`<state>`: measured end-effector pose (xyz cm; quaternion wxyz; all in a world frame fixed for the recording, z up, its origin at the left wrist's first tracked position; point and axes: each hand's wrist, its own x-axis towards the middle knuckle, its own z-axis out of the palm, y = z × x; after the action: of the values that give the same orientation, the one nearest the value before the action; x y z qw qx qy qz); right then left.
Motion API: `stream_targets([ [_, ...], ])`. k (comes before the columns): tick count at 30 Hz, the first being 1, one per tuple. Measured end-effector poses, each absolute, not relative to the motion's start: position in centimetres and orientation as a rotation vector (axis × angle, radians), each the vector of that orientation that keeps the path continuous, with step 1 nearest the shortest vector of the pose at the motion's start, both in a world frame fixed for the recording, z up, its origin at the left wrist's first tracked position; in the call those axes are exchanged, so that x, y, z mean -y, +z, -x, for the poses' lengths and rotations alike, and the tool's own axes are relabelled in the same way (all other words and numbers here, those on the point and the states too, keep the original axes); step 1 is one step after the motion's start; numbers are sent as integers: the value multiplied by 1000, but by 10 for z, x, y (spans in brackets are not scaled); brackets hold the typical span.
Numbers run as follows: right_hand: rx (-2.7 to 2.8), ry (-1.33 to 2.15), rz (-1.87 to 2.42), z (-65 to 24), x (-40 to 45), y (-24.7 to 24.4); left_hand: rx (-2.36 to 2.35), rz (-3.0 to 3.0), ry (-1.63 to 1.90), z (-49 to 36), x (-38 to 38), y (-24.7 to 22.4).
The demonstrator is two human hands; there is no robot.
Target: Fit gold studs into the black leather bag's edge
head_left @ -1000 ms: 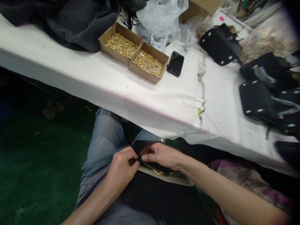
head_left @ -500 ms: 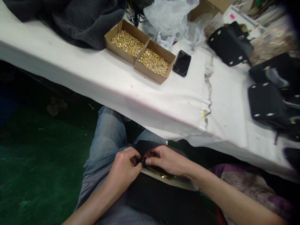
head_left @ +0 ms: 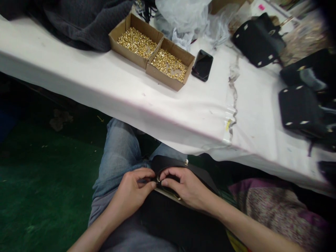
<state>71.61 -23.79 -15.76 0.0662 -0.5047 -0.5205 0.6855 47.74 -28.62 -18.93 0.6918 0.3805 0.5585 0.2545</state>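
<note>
A black bag [head_left: 183, 220] lies across my lap, with its mouth open towards the table. Its raised black flap [head_left: 170, 161] carries a small shiny metal fitting, and a pale inner edge and some gold-coloured metal show at the opening. My left hand [head_left: 135, 189] pinches at the bag's left corner, thumb and forefinger close together. Right beside it, my right hand [head_left: 181, 183] curls over the opening, its thumb and fingertips closed at the same corner. Between the fingertips is a small dark piece with a glint of metal, too small to make out fully.
On the white-covered table [head_left: 105, 80] stand two cardboard boxes [head_left: 147, 68] of small gold-coloured metal parts, beside a black phone [head_left: 202, 65]. Dark cloth [head_left: 78, 21] lies at the left, clear plastic bags [head_left: 183, 17] behind. Several black bags [head_left: 301, 112] are at right. A patterned purple cloth [head_left: 273, 203] is nearby.
Both hands stay at the bag's corner; the fingers have shifted slightly and the right hand has turned a little lower over the opening. The camera view has moved slightly.
</note>
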Motion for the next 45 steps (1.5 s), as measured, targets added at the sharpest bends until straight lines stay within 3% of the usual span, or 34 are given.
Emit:
stream_targets([
  [17, 1158, 2152, 1583, -720, 253, -177, -1343, -954, 723, -492, 293, -189],
  [29, 1190, 1989, 1552, -735, 248, -173, -1243, -887, 688, -500, 274, -160],
  [45, 1021, 2068, 1741, -741, 237, -165, -1359, -925, 736, -525, 283, -152],
])
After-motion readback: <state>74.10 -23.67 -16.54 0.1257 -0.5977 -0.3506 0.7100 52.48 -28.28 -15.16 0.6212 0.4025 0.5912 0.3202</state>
